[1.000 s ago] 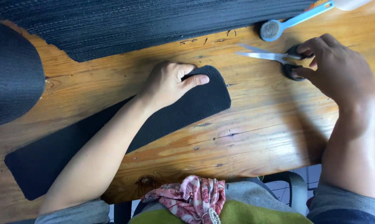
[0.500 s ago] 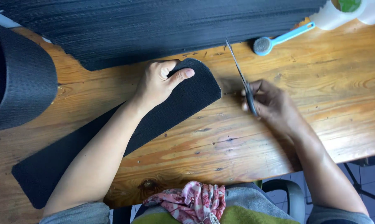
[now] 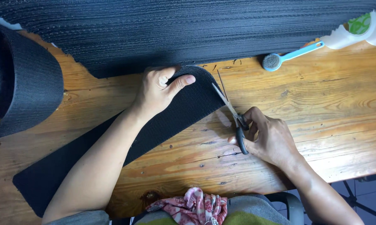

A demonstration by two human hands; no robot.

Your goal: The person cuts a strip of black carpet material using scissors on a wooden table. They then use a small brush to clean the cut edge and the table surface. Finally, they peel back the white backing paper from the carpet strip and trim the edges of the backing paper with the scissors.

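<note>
a person's right hand (image 3: 268, 137) is closed around the black handles of a pair of scissors (image 3: 232, 112), fingers through the loops. the blades are open, pointing up and away, with the lower blade at the rounded end of a long black textured strip (image 3: 171, 121). the left hand (image 3: 158, 89) presses flat on that same rounded end, thumb stretched toward the blades, holding nothing, only pinning the strip down. the strip lies diagonally across a wooden table (image 3: 321, 108), running from the upper middle down to the lower left. behind it, a wide sheet of black ribbed material (image 3: 188, 29) covers the far side of the table. a roll of similar black material (image 3: 21, 91) sits at the left edge. at the upper right lie a blue-handled brush (image 3: 290, 56) and a white bottle (image 3: 356, 31). a patterned pink cloth (image 3: 192, 208) rests in the person's lap.
</note>
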